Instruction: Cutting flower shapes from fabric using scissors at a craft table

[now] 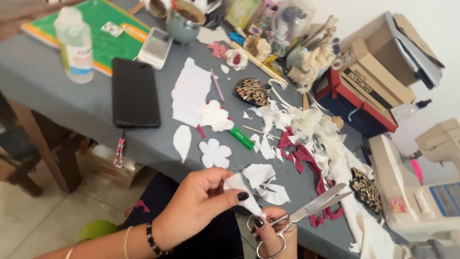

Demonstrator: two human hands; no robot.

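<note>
The grey tabletop point(43, 76) carries nearly everything, and it is crowded; at its right end stands a white sewing machine point(421, 192), with stacked cardboard boxes point(378, 67) and a red and blue box point(350, 103) behind it; a heap of white and dark red fabric scraps point(306, 139) spreads across the middle, lying between the hands and the far clutter; a green cutting mat point(108, 36) lies at the far left with a clear plastic bottle point(75, 45) standing on it, its label white with red and blue bands; beside these lies a black phone point(135, 93) face down; smaller still are a white fabric flower shape point(215, 153), a green lighter point(241, 137) and a pink pencil point(217, 86).

At the near edge, the left hand point(196, 206) pinches a small white fabric piece point(242, 189) between thumb and fingertips, its grip pressed together on the cloth; the right hand point(273, 235) has thumb and fingers through the loops of silver scissors point(306, 211), its grip closed around the handles, the blades slightly parted and pointing right; the fabric piece sits just above the scissor handles, touching the right thumb.
</note>
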